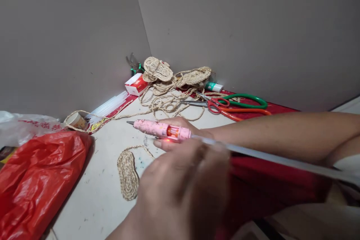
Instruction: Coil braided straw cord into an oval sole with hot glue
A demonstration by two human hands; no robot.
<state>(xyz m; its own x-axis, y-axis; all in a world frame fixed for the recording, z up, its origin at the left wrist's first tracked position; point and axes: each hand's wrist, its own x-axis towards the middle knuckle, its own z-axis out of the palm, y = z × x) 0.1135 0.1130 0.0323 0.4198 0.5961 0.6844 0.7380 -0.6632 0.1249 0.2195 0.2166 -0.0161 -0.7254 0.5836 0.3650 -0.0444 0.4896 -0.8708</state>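
A pink glue gun (152, 128) with a lit red light points its metal nozzle to the left above the table. My right hand (180, 125), partly hidden behind it, is closed round the gun. From the gun's back end a long translucent glue stick (258, 153) runs off to the right. My left hand (180, 191), blurred in the foreground, is closed with its fingers at the stick just behind the gun. An oval coil of braided straw cord (128, 176) lies flat on the table beside my left hand, its loose strand passing behind that hand.
Bundles of straw cord (157, 70) heap at the back corner, with scissors (216, 105), large-handled shears (244, 101), pliers (135, 63) and a red-white box (136, 84). Leftward are spare glue sticks (109, 105), a paper cup (76, 120) and a red plastic bag (47, 180). Grey walls bound the table.
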